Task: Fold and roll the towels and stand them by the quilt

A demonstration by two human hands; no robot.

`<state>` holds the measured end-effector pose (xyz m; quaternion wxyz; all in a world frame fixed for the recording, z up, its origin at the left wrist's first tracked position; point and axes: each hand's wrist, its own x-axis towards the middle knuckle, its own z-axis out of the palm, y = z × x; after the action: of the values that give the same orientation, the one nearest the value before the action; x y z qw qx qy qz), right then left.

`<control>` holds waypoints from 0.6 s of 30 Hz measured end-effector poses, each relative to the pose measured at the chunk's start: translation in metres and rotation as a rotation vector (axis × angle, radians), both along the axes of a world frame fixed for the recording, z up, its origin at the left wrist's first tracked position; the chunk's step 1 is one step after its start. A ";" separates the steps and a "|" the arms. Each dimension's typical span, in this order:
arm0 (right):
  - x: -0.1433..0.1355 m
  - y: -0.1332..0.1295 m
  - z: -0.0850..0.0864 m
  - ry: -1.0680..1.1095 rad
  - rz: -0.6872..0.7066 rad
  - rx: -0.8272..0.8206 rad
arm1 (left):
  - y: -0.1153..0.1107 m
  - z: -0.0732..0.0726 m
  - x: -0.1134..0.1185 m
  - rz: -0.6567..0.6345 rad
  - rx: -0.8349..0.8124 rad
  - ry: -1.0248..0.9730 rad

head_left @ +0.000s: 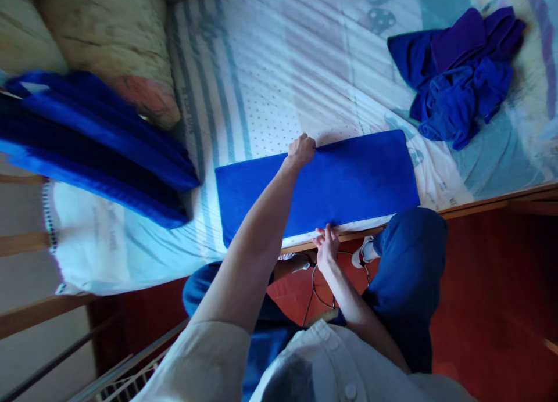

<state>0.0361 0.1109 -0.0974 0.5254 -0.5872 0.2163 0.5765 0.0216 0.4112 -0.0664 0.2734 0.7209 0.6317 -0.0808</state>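
A flat blue rectangular folded cloth (pixel 357 172) lies along the near edge of the bed. My left hand (pixel 300 150) reaches across to its far edge with fingers curled closed on the fabric. My right hand (pixel 326 246) is at the cloth's near edge, palm turned up and fingers apart, with a fingertip at or just under the border. Whether that fingertip presses on the fabric I cannot tell. Further right lies a crumpled pile of blue and purple cloths (pixel 462 79).
Several long blue folded pieces (pixel 108 152) stand at the left, near patterned pillows (pixel 108 42). The striped, dotted sheet (pixel 270 59) has wrinkles. A wooden bed rail (pixel 479 207) runs along the front, above a red floor (pixel 488 286). My knees (pixel 410 262) sit close to the rail.
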 end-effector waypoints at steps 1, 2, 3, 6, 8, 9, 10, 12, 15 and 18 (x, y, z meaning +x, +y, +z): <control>0.000 0.000 0.000 0.016 -0.037 -0.010 | 0.000 0.001 -0.001 0.008 0.000 0.000; 0.001 -0.001 0.000 0.027 -0.070 -0.014 | 0.000 0.002 -0.002 0.020 0.000 -0.005; 0.002 -0.002 0.001 0.034 -0.092 -0.012 | 0.000 0.004 -0.003 0.039 0.001 -0.013; 0.008 -0.007 0.003 0.026 -0.087 0.021 | -0.005 0.014 -0.007 0.111 0.019 -0.060; 0.014 -0.012 0.007 -0.005 -0.057 0.051 | -0.010 0.026 -0.009 0.140 0.037 -0.087; 0.017 -0.014 0.010 -0.025 -0.044 0.063 | -0.013 0.034 -0.009 0.142 0.049 -0.097; 0.020 -0.017 0.013 -0.050 -0.030 0.077 | -0.017 0.043 -0.010 0.142 0.063 -0.108; 0.028 -0.024 0.021 -0.121 0.010 0.102 | -0.028 0.063 -0.013 0.147 0.099 -0.141; 0.043 -0.034 0.036 -0.295 0.095 0.122 | -0.053 0.096 -0.024 0.161 0.160 -0.194; 0.065 -0.046 0.053 -0.476 0.144 0.160 | -0.085 0.127 -0.048 0.243 0.234 -0.312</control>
<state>0.1007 0.0653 -0.0447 0.5641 -0.6767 -0.0022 0.4731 -0.0262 0.3262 0.0609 0.2902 0.6700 0.6690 0.1390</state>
